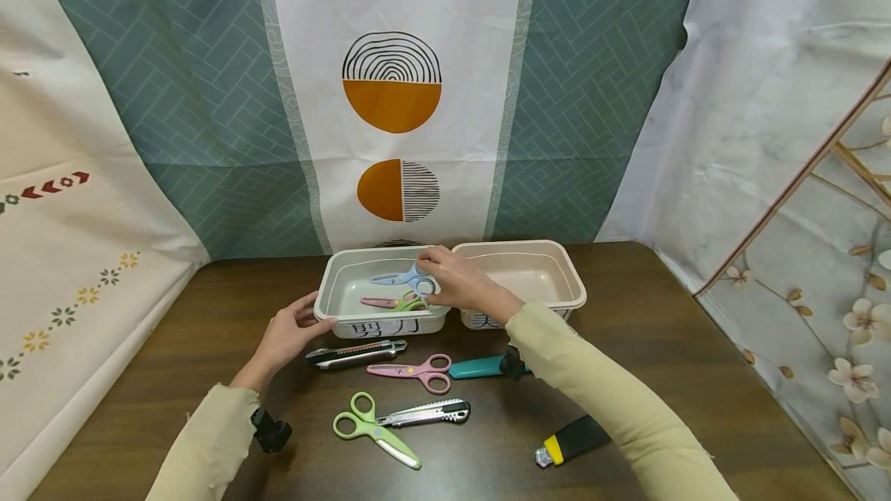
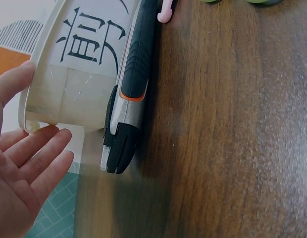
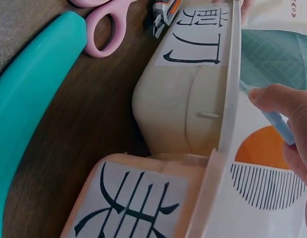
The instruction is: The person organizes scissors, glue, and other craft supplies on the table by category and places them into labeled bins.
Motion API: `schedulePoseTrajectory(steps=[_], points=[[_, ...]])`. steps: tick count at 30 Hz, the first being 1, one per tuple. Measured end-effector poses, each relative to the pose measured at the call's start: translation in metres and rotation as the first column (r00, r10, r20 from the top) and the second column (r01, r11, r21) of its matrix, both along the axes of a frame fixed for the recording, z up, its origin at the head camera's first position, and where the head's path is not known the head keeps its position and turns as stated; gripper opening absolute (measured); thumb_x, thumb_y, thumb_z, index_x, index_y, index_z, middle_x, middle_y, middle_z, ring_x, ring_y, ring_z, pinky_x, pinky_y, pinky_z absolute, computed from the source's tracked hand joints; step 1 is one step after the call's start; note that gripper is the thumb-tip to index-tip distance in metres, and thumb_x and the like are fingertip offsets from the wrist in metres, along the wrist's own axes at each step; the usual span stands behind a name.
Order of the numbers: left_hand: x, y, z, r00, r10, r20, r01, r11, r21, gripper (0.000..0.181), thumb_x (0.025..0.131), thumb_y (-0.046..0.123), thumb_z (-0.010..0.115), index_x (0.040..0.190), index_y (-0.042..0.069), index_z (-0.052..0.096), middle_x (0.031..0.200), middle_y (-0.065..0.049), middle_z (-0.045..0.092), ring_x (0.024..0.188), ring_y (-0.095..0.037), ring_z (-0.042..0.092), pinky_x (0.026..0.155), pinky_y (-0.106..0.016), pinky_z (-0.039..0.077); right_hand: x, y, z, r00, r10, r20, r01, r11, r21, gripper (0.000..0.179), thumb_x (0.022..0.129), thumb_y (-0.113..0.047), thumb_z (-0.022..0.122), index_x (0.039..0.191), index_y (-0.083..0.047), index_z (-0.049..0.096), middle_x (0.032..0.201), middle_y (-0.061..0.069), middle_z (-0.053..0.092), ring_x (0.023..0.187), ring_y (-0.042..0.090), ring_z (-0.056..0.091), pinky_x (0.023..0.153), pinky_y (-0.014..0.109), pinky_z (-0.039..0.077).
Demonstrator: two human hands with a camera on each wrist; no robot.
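My right hand (image 1: 462, 282) grips the handles of light-blue scissors (image 1: 395, 279) above the grey-green bin (image 1: 397, 318). Their blades point left, and the fingers cover part of the handle loops. Inside that bin lies a pair of scissors (image 1: 411, 302) with green handles and pink blades. At the bin's front left corner, my left hand (image 1: 288, 335) holds the rim; in the left wrist view the thumb is at the rim and the fingers are under it. A dark-and-silver utility knife (image 2: 136, 64) lies just in front of this bin, close to the left hand.
A beige bin (image 1: 578, 296) stands right of the grey-green one. On the wooden table lie pink scissors (image 1: 407, 371), green scissors (image 1: 369, 429), a silver utility knife (image 1: 425, 413), a teal-handled tool (image 1: 480, 367) partly under the right sleeve, and a black-and-yellow cutter (image 1: 574, 440).
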State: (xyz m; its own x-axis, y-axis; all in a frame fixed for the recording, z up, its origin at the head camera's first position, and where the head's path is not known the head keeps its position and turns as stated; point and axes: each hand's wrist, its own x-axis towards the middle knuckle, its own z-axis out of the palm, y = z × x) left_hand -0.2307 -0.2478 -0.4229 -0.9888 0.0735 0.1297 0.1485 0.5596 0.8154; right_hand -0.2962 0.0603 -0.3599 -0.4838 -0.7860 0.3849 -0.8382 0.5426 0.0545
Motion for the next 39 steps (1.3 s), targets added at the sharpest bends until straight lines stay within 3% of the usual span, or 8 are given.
schedulePoseTrajectory(steps=[8,15,26,33,39], points=[[0.001,0.0,0.001,1.0,-0.003,0.007,0.003,1.0,0.004,0.071,0.082,0.029,0.067,0.136,-0.004,0.034,0.119,-0.026,0.055,0.102,-0.035,0.058,0.079,-0.043,0.049,-0.005,-0.005,-0.007,0.995,-0.046,0.092,0.047,0.999,-0.014,0.054,0.072,-0.025,0.076,0.116,0.002,0.059,0.118,0.013,0.054,0.109,0.023,0.049,0.088,0.032,0.044],[0.001,0.0,0.001,1.0,0.01,0.014,-0.01,1.0,0.006,0.071,0.082,0.03,0.067,0.136,-0.002,0.036,0.119,-0.025,0.055,0.103,-0.035,0.057,0.08,-0.043,0.049,-0.006,-0.009,-0.011,0.98,-0.029,0.197,0.05,0.994,-0.101,0.052,0.072,-0.024,0.076,0.113,0.004,0.06,0.118,0.015,0.054,0.11,0.026,0.049,0.089,0.034,0.044],[0.0,0.001,0.0,1.0,0.006,0.008,-0.006,1.0,0.015,0.072,0.082,0.029,0.068,0.137,-0.004,0.034,0.119,-0.025,0.055,0.103,-0.034,0.058,0.079,-0.041,0.05,-0.011,-0.019,-0.021,0.968,-0.018,0.249,0.055,0.988,-0.146,0.039,0.072,-0.027,0.075,0.1,-0.001,0.067,0.113,0.013,0.058,0.107,0.025,0.052,0.089,0.032,0.043],[0.0,0.001,0.0,1.0,0.013,0.012,-0.013,1.0,0.005,0.071,0.082,0.03,0.067,0.136,-0.003,0.035,0.119,-0.025,0.055,0.103,-0.033,0.058,0.079,-0.041,0.05,-0.012,-0.021,-0.024,0.948,-0.051,0.313,0.102,0.984,-0.147,0.037,0.073,-0.027,0.074,0.1,-0.001,0.067,0.115,0.013,0.059,0.107,0.025,0.054,0.089,0.033,0.044],[0.0,0.0,0.0,1.0,0.015,0.016,-0.015,1.0,0.006,0.071,0.082,0.031,0.067,0.137,-0.001,0.036,0.12,-0.024,0.055,0.103,-0.033,0.058,0.08,-0.042,0.049,-0.014,-0.023,-0.026,0.95,-0.038,0.31,0.097,0.979,-0.177,0.039,0.073,-0.028,0.075,0.1,-0.002,0.065,0.107,0.01,0.062,0.099,0.023,0.057,0.086,0.032,0.045]])
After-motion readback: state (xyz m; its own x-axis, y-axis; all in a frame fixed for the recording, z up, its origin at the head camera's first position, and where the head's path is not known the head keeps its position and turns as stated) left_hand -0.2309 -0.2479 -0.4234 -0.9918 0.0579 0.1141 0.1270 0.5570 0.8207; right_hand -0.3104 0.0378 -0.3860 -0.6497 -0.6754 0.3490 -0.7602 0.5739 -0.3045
